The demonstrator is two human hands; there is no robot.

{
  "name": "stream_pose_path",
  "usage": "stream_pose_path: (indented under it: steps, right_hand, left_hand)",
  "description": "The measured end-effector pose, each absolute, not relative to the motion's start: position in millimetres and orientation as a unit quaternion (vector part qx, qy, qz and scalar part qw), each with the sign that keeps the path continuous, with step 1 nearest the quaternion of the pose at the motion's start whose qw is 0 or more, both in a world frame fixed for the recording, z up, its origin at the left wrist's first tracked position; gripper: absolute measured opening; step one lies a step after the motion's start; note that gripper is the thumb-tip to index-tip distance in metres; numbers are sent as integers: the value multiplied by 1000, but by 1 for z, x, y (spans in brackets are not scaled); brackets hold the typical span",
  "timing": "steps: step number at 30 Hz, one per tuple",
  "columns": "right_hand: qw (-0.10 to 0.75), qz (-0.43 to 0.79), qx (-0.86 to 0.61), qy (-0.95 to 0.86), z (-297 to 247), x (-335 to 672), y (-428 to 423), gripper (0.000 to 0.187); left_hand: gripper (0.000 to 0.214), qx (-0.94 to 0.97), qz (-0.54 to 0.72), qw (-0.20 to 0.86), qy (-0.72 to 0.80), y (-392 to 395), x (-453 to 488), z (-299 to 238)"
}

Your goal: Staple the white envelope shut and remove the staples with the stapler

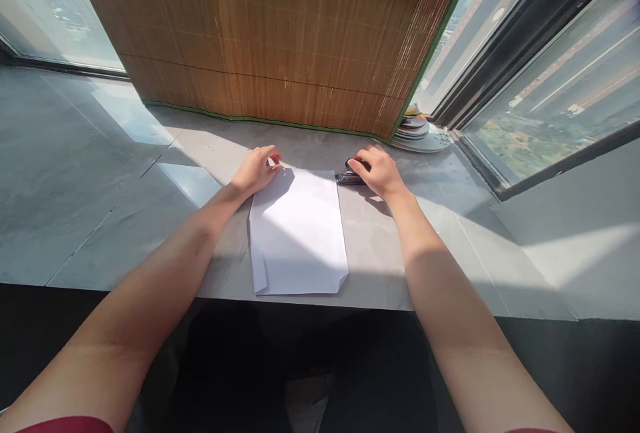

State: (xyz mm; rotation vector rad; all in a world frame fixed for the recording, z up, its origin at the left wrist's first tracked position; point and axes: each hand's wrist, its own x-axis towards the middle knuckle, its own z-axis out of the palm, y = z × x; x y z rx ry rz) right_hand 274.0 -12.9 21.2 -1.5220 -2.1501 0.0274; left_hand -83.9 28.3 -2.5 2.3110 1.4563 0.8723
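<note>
A stack of white paper point(300, 233) lies on the grey stone ledge, with its lower left edge and lower right corner curled up. My left hand point(259, 168) is at the top left corner of the paper, thumb and fingers curled in a pinch on its edge. At the top right corner, my right hand point(379, 170) is wrapped round a small black stapler point(349, 178). The stapler's front end meets the edge of the paper; whether the sheet is inside its jaws is too small to tell. My fingers hide part of the stapler.
A brown bamboo blind point(280, 40) with green edging hangs behind the paper. Several stacked plates point(415, 136) stand at the back right by the black window frame point(500, 66). The ledge's front edge point(225, 298) runs just below the paper. A white wall point(575, 240) rises on the right.
</note>
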Motion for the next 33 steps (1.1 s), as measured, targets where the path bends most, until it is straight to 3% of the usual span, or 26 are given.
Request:
stream_pose_path:
  steps: [3, 6, 11, 18, 23, 26, 30, 33]
  right_hand:
    - [225, 74, -521, -820, 19, 287, -14, 31]
    - [237, 32, -620, -747, 13, 288, -10, 31]
    - [350, -81, -718, -596, 24, 260, -13, 38]
    - [372, 107, -576, -719, 31, 163, -58, 22]
    - [326, 148, -531, -768, 8, 124, -71, 12]
    - [318, 177, -502, -785, 6, 127, -65, 23]
    - [394, 252, -493, -734, 11, 168, -40, 37]
    - [401, 184, -574, -689, 12, 213, -21, 22]
  left_hand:
    - [16, 800, 298, 126, 505, 30, -84, -4]
    - [11, 799, 293, 139, 507, 30, -84, -4]
    - [7, 798, 294, 151, 504, 29, -83, -2]
    - [7, 796, 299, 157, 501, 33, -85, -5]
    - [27, 765, 363, 165, 506, 40, -89, -12]
    - [29, 756, 376, 174, 508, 43, -91, -15]
    - [27, 737, 381, 202, 520, 44, -92, -16]
    - [27, 736, 376, 203, 525, 44, -91, -15]
